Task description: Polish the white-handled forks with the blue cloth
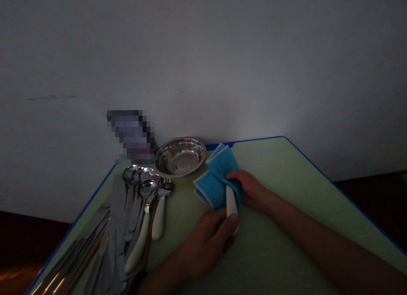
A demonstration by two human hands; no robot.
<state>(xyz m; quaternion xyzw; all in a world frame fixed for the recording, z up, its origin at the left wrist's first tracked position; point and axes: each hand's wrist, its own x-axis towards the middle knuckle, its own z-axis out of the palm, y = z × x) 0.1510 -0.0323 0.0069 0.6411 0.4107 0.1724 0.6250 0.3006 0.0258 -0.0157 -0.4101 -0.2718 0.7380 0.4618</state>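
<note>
My left hand (211, 237) is closed around the lower part of a cream-coloured handle (231, 201), thumb lying along it. The upper end of that utensil is hidden inside a folded blue cloth (216, 187) with pale edging, so its kind does not show. My right hand (249, 187) grips the cloth from the right, thumb on top, pressing it around the utensil. Both hands are above the near middle of the table.
A light green table (267, 163) with blue edging stands against a grey wall. At its back sits a shiny metal bowl (181, 157), beside a blurred-out upright object (132, 136). Spoons (148, 187), a cream-handled utensil (158, 218) and several long metal pieces (82, 248) lie along the left.
</note>
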